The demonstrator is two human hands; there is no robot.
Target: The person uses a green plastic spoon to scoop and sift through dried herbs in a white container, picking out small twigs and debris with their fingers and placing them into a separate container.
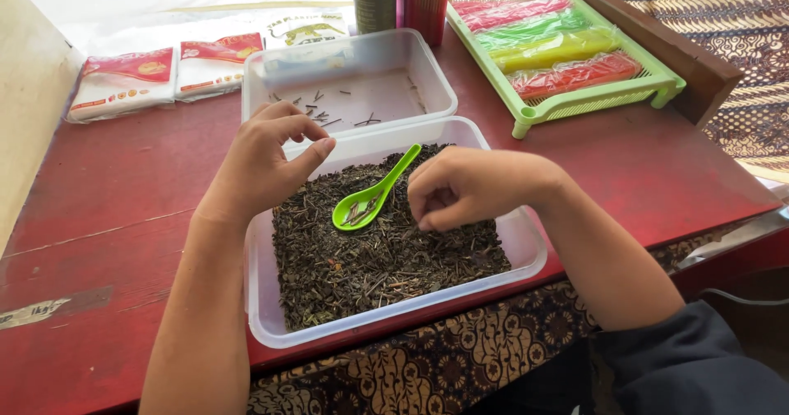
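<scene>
A clear plastic tub (526, 255) near the table's front edge is filled with dark dried leaves (370, 259). A green plastic spoon (374, 193) lies on the leaves with a few stems in its bowl. My left hand (267, 156) hovers over the tub's far left corner, thumb and fingertips pinched together; whether anything small sits between them is unclear. Over the leaves to the right of the spoon, my right hand (468, 186) curls with its fingertips pointing down into the leaves. A second clear tub (431, 74) just behind holds only a few loose stems (329, 115).
A green slotted tray (604, 99) with red, green and yellow packets stands at the back right. White and red sachets (123, 82) lie at the back left. Two cylindrical containers (403, 0) stand at the far edge. The table (107, 201) is worn red wood.
</scene>
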